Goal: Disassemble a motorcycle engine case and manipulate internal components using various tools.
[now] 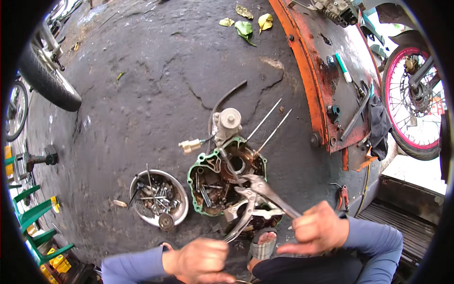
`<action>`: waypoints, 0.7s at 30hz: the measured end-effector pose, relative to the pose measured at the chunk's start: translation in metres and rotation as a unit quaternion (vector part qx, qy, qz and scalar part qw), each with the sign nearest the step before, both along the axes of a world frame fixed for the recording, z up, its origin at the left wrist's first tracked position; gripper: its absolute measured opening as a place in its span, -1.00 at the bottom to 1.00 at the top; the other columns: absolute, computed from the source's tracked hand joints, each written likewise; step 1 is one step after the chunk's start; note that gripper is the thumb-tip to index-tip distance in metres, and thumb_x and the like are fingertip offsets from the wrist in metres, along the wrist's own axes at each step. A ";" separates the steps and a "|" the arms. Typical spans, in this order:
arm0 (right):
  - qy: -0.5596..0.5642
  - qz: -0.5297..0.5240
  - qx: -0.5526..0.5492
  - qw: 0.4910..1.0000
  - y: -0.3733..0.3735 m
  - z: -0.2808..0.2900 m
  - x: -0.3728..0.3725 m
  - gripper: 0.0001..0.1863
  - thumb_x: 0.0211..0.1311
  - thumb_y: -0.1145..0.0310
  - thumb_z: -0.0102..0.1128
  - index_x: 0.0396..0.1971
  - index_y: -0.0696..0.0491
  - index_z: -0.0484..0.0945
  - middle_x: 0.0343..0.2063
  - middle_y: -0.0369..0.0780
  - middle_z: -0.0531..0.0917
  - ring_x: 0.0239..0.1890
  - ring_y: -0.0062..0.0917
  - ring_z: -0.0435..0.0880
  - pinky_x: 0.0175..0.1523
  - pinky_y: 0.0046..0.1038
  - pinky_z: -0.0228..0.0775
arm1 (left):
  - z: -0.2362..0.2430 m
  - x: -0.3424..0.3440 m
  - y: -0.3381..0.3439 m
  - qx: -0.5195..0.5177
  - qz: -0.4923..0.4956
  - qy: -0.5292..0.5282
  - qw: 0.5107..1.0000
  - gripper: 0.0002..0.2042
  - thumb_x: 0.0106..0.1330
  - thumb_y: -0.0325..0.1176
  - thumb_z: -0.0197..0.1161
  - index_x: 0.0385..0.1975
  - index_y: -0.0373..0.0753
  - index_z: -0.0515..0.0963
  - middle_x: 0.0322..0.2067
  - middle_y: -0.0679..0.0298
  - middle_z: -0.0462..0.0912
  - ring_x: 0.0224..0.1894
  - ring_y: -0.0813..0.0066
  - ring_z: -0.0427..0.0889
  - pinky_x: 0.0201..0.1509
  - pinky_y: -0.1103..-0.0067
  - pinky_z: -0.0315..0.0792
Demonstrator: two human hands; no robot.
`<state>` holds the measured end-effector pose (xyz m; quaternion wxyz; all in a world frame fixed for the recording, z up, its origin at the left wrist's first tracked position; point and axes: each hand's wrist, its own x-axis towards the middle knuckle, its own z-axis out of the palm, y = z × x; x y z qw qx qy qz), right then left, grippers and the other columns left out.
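Both my hands are on a pair of metal locking pliers [263, 187] with its handles spread wide. My right hand [318, 228] is closed round the end of the upper handle. My left hand [201, 259] has curled fingers at the end of the lower handle. The pliers' jaws are over an open engine crankcase [191, 185] with a green gasket edge, by the lower end of a slim metal rod [229, 163]. Whether they grip the rod, I cannot tell. Loose metal parts lie inside the case. Two long studs [265, 118] stick out of its far side.
Left of the crankcase stands a metal bowl [185, 204] of bolts and small parts. A starter-like grey motor part [230, 119] with a hose sits beyond it. An orange metal stand [302, 71] holds tools at right. Red-handled pliers [343, 199] lie below it. My foot [266, 237] is close by.
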<state>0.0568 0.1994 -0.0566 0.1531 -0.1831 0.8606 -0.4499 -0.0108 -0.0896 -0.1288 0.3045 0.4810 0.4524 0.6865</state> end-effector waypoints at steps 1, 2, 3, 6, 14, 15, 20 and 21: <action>0.001 -0.003 0.001 1.000 0.000 -0.007 -0.004 -0.66 0.05 0.12 0.46 -0.66 -0.05 0.48 -0.70 -0.38 0.40 -0.75 -0.48 0.47 -0.69 -0.49 0.32 | 0.000 0.003 -0.004 -0.021 0.042 0.007 0.999 -0.52 0.12 -0.39 0.49 -0.78 -0.16 0.21 -0.73 0.30 0.22 -0.71 0.29 0.31 -0.65 0.46 0.19; 0.011 0.028 0.003 1.000 -0.002 -0.009 -0.011 -0.64 -0.01 0.15 0.52 -0.69 -0.05 0.47 -0.71 -0.38 0.41 -0.77 -0.47 0.45 -0.70 -0.48 0.27 | -0.004 0.003 -0.001 -0.010 0.041 0.014 0.999 -0.53 0.11 -0.41 0.48 -0.77 -0.16 0.22 -0.73 0.30 0.23 -0.71 0.30 0.30 -0.66 0.46 0.17; 0.023 0.059 0.005 0.998 -0.004 -0.009 -0.014 -0.61 -0.07 0.19 0.57 -0.71 -0.05 0.45 -0.72 -0.37 0.43 -0.78 -0.46 0.42 -0.71 -0.47 0.22 | -0.008 0.005 0.005 0.001 0.040 0.022 0.999 -0.55 0.11 -0.44 0.47 -0.77 -0.16 0.23 -0.73 0.30 0.24 -0.72 0.31 0.30 -0.67 0.46 0.16; 0.023 -0.005 -0.034 0.999 -0.008 -0.005 -0.007 -0.43 -0.04 0.24 0.56 -0.80 -0.05 0.20 -0.75 -0.36 0.36 -0.80 -0.49 0.34 -0.71 -0.42 0.08 | 0.001 0.024 0.002 -0.004 0.096 0.007 0.995 -0.64 0.14 -0.33 0.45 -0.71 -0.22 0.35 -0.69 0.28 0.29 -0.68 0.32 0.37 -0.63 0.49 0.27; 0.073 -0.060 -0.045 0.994 0.049 0.052 0.023 -0.39 -0.11 0.36 0.57 -0.88 -0.09 0.15 -0.81 -0.38 0.33 -0.85 -0.57 0.25 -0.71 -0.44 -0.04 | 0.012 -0.001 0.021 -0.139 0.455 -0.013 0.879 -0.84 0.26 -0.50 0.23 -0.19 -0.36 0.51 -0.21 0.14 0.55 -0.20 0.34 0.56 0.00 0.40 0.49; 0.073 -0.057 -0.028 0.995 0.053 0.058 0.032 -0.40 -0.12 0.35 0.57 -0.89 -0.09 0.15 -0.81 -0.39 0.34 -0.85 -0.57 0.26 -0.71 -0.44 -0.03 | 0.007 -0.023 0.029 -0.183 0.425 -0.173 0.869 -0.83 0.33 -0.53 0.15 -0.12 -0.40 0.51 -0.17 0.16 0.59 -0.13 0.44 0.56 0.10 0.51 0.43; 0.065 -0.082 0.098 0.990 0.050 0.048 0.073 -0.47 -0.11 0.29 0.54 -0.89 -0.05 0.25 -0.82 -0.36 0.34 -0.83 -0.47 0.30 -0.68 -0.44 -0.02 | -0.077 -0.074 0.067 -0.183 0.199 -0.310 0.912 -0.73 0.48 -0.36 0.08 0.06 -0.33 0.53 -0.08 0.19 0.65 -0.02 0.43 0.61 0.07 0.51 0.49; 0.049 -0.106 0.122 0.986 0.058 0.041 0.086 -0.49 -0.09 0.27 0.52 -0.88 -0.03 0.27 -0.82 -0.35 0.33 -0.82 -0.42 0.31 -0.68 -0.42 0.01 | -0.086 -0.069 0.082 -0.115 0.181 -0.405 0.889 -0.77 0.48 -0.33 0.09 -0.01 -0.31 0.56 -0.11 0.18 0.66 -0.05 0.40 0.64 0.03 0.46 0.55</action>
